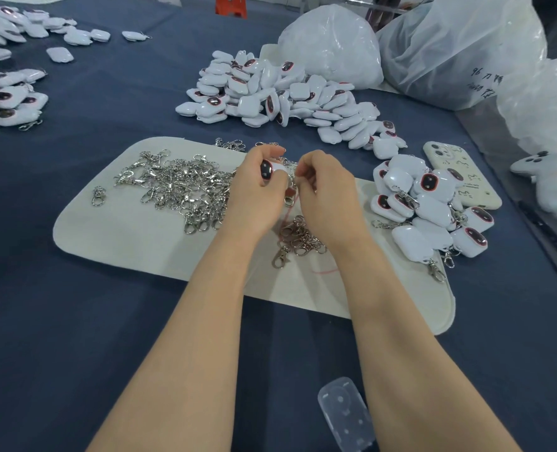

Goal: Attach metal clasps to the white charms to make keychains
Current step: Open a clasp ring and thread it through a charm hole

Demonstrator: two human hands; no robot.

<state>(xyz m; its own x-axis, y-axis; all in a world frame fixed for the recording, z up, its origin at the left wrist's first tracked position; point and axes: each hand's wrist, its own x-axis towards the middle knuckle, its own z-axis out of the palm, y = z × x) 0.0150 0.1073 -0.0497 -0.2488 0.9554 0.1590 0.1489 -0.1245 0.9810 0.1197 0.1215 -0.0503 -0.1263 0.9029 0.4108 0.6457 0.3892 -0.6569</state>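
Left hand (257, 194) grips a white charm (272, 168), right hand (326, 190) pinches a metal clasp (289, 200) beside it, over the cream mat (124, 239). Loose clasps (182, 187) heap on the mat's left, clasped keychains (430, 203) on its right; beyond, a charm heap (270, 93), then bulging plastic bags (332, 44), contents unclear.

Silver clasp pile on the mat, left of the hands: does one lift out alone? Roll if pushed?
Probably not alone: the clasp pile looks interlocked, hooks and rings overlapping, so neighbours likely drag along. Pushed, it should shift as a loose clump, not roll; pieces lie flat on the mat. The lone clasp at left looks easier.
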